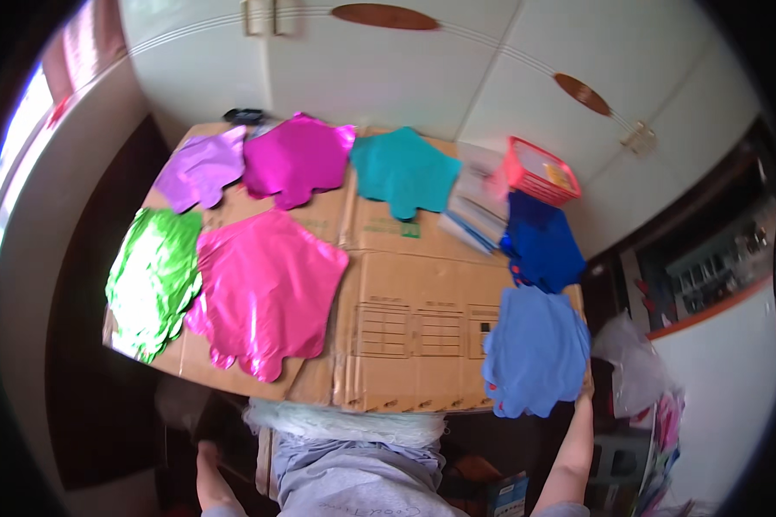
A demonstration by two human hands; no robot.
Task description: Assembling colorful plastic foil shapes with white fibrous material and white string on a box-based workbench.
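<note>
At the cardboard's near right corner, my right hand (pixel 587 385) touches the edge of a light blue stack of flat, scalloped foil pieces (pixel 537 349); its fingers are mostly hidden. My left hand (pixel 205 450) is low at the left, below the cardboard's front edge, in shadow, and I cannot make out its fingers. Nearest to it on the cardboard lie a shiny pink foil stack (pixel 267 289) and a bright green one (pixel 155 276). Behind them are lilac (pixel 203 168), magenta (pixel 300 161) and teal (pixel 405 168) stacks. A dark blue stack (pixel 545 241) lies behind the light blue one.
Flat cardboard (pixel 405 284) covers the work surface. A red plastic basket (pixel 539 172) stands at the back right, beside clear plastic sleeves (pixel 477 207). White cabinet doors (pixel 388 77) close off the back. A translucent bag (pixel 634 358) hangs at the right. A small black object (pixel 244 115) lies at the back left.
</note>
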